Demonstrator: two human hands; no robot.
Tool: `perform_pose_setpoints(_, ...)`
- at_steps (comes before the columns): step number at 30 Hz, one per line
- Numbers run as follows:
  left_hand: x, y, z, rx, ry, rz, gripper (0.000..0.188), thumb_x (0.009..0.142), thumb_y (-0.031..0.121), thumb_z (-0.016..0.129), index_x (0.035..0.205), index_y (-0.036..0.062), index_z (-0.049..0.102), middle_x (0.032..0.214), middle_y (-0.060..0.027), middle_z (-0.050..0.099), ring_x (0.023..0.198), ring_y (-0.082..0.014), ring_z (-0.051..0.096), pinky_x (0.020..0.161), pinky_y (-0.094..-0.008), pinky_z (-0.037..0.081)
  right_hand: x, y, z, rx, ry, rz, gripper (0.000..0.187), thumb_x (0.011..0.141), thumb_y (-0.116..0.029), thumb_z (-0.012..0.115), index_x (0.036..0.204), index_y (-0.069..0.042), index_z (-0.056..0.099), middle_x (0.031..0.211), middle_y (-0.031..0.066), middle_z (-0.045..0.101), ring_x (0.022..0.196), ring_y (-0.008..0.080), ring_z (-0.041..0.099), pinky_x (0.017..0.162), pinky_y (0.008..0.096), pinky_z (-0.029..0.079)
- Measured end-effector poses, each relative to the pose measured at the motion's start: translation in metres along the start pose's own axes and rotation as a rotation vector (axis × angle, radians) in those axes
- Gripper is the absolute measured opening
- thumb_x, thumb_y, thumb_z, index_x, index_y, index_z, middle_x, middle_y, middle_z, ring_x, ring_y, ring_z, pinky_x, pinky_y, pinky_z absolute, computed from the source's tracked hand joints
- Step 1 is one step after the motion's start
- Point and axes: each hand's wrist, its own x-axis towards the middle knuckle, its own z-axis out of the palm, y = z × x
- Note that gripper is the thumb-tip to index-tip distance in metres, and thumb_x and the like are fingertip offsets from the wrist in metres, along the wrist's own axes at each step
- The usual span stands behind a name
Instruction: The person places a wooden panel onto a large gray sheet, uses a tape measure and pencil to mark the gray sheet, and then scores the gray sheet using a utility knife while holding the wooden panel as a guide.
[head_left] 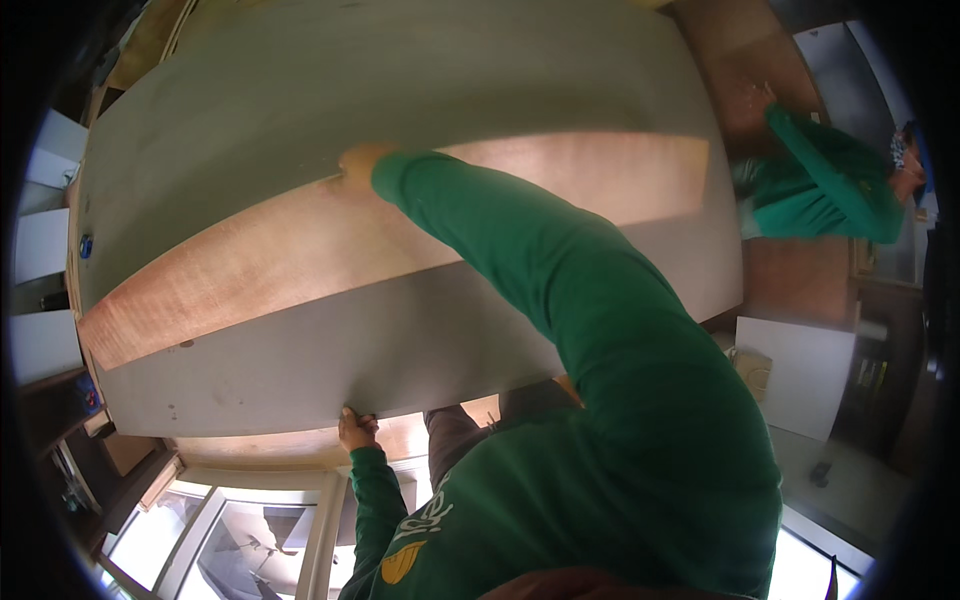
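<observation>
Head view: left hand clamped on near edge of large grey panel lying flat mid-frame, brown veneer strip across it, right hand flat on strip's far edge, fingers hidden, grip unclear, second person's green sleeve far right.

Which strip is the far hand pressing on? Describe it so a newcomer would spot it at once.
Start at the big grey panel filling the view. A long reddish-brown wooden strip crosses it from lower left to upper right, and the right hand rests on its far edge. It is the only warm-coloured band between two grey areas; the left hand grips the panel's near edge.
</observation>
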Motion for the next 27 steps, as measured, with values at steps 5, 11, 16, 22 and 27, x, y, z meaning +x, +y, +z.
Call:
perform_pose_setpoints(5, -0.015, 0.007, 0.007, 0.047, 0.072, 0.063, 0.032, 0.095, 0.038, 0.06, 0.097, 0.0064, 0.055, 0.06, -0.0068, 0.055, 0.045, -0.0148, 0.049, 0.043, -0.0259, 0.042, 0.04, 0.04, -0.025, 0.011, 0.09, -0.028, 0.068, 0.085, -0.06, 0.059, 0.123, -0.003, 0.064, 0.127, 0.0195, 0.061, 0.123, 0.0353, 0.054, 0.104, 0.0445, 0.04)
perform_pose_setpoints(11, -0.011, -0.004, 0.018, 0.092, 0.101, 0.092, 0.031, 0.095, 0.037, 0.061, 0.094, 0.0072, 0.055, 0.061, -0.0059, 0.055, 0.045, -0.0141, 0.049, 0.043, -0.0264, 0.042, 0.106, 0.128, -0.028, -0.033, 0.126, -0.107, 0.07, 0.083, -0.061, 0.06, 0.122, -0.003, 0.065, 0.127, 0.0187, 0.061, 0.122, 0.0346, 0.054, 0.104, 0.0447, 0.04)
perform_pose_setpoints(16, -0.002, -0.012, 0.011, 0.032, 0.091, 0.068, 0.029, 0.094, 0.035, 0.061, 0.093, 0.0063, 0.056, 0.062, -0.0077, 0.056, 0.046, -0.0155, 0.05, 0.044, -0.0276, 0.044, 0.12, 0.15, -0.033, -0.033, 0.143, -0.061, 0.068, 0.084, -0.065, 0.057, 0.114, -0.005, 0.069, 0.112, 0.0173, 0.068, 0.107, 0.0343, 0.062, 0.096, 0.0468, 0.045)
perform_pose_setpoints(22, 0.003, 0.009, 0.009, 0.165, 0.177, 0.127, 0.026, 0.094, 0.029, 0.061, 0.086, 0.0037, 0.056, 0.067, -0.0105, 0.057, 0.049, -0.0209, 0.055, 0.049, -0.0328, 0.048, 0.147, 0.206, -0.039, -0.069, 0.13, 0.075, 0.06, 0.089, -0.054, 0.061, 0.124, -0.005, 0.063, 0.123, 0.0202, 0.064, 0.111, 0.0335, 0.061, 0.095, 0.0455, 0.048)
perform_pose_setpoints(27, 0.0, 0.008, 0.034, 0.149, 0.165, 0.078, 0.03, 0.094, 0.029, 0.062, 0.085, -0.0002, 0.06, 0.063, -0.0101, 0.058, 0.049, -0.02, 0.057, 0.045, -0.0313, 0.045, 0.164, 0.266, -0.006, 0.785, 0.144, 0.052, 0.054, 0.087, -0.041, 0.073, 0.098, 0.011, 0.063, 0.08, 0.006, 0.065, 0.066, 0.0102, 0.058, 0.059, 0.0233, 0.047)
